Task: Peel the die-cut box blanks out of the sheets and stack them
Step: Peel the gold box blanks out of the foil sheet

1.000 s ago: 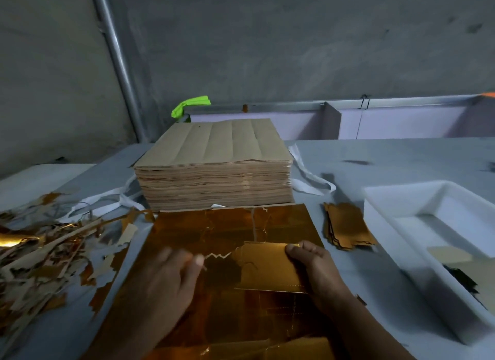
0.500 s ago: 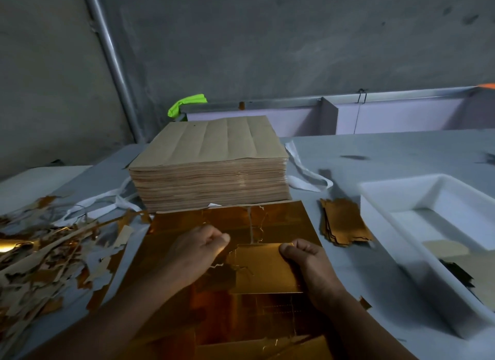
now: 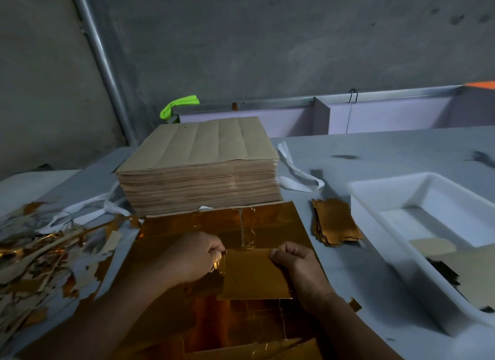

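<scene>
A tall stack of brown sheets (image 3: pixel 199 169) stands on the grey counter (image 3: pixel 388 150) and serves as the landmark here. Directly in front of it, with its far edge touching the stack's foot, lies a gold foil sheet (image 3: pixel 203 223), torn along die-cut lines near its middle. Nearer the person than the stack, a rectangular gold box blank (image 3: pixel 254 275) is held over that sheet. The left hand (image 3: pixel 194 256) has its fingers curled and pinches the blank's upper left edge; the right hand (image 3: pixel 293 263) is likewise curled and pinches the blank's upper right corner.

To the front right of the brown stack, just beside the foil sheet, a small stack of peeled blanks (image 3: pixel 334 227) lies flat on the counter. Farther right of it sits a white tray (image 3: pixel 380 198) holding a few pale and dark pieces. To the front left of the brown stack is a loose pile of gold and tan scrap (image 3: pixel 34 263). White strapping (image 3: pixel 297 173) trails from the stack's right side, and a bright green item (image 3: pixel 179 106) shows behind it.
</scene>
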`<act>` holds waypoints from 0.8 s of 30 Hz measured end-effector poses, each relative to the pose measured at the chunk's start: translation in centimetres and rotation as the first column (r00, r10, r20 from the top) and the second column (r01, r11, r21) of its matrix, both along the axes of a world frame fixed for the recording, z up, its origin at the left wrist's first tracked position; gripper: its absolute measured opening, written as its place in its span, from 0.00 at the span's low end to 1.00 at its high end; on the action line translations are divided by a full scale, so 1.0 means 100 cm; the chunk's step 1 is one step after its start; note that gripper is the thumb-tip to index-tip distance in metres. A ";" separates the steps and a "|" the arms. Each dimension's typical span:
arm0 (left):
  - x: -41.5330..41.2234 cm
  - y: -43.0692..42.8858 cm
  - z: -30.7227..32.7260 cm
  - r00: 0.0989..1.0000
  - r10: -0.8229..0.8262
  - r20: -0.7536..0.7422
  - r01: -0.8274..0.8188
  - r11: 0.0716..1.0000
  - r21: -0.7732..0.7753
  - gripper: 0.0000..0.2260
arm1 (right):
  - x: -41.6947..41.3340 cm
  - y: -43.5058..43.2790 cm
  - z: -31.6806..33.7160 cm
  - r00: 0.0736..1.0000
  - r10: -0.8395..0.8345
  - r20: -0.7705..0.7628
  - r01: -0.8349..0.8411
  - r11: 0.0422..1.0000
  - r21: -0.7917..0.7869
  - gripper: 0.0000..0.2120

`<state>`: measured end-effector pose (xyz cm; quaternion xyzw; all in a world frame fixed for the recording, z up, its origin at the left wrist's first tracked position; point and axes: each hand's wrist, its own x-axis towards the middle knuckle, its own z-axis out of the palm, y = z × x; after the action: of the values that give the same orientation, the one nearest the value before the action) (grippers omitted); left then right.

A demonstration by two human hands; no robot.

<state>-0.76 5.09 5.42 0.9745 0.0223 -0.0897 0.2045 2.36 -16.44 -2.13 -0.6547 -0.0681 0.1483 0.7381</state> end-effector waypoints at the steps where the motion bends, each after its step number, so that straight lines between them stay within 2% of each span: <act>1: 0.000 0.000 -0.001 1.000 -0.018 -0.003 0.018 1.000 0.022 0.09 | 0.000 0.000 0.000 1.000 0.004 -0.001 -0.004 1.000 0.010 0.21; 3: -0.001 0.001 -0.003 0.999 -0.036 -0.025 0.037 0.999 0.007 0.09 | 0.000 0.000 0.000 1.000 0.007 -0.006 -0.007 1.000 0.020 0.20; 8: -0.004 0.004 -0.002 0.997 -0.030 -0.071 0.017 0.985 -0.170 0.14 | 0.001 0.000 0.001 1.000 0.003 -0.013 -0.003 1.000 0.025 0.17; 12: -0.006 0.004 0.000 0.999 -0.047 0.001 0.047 0.996 -0.074 0.13 | 0.001 -0.001 0.001 1.000 0.003 -0.020 -0.002 1.000 0.028 0.16; 24: 0.001 0.008 -0.008 0.988 0.031 0.152 -0.035 0.999 0.024 0.10 | 0.001 0.000 0.003 1.000 -0.001 -0.011 0.001 1.000 -0.020 0.16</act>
<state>-0.61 5.86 4.62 0.9806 0.0240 -0.0118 0.1940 2.45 -16.46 -1.84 -0.6612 -0.0623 0.1521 0.7320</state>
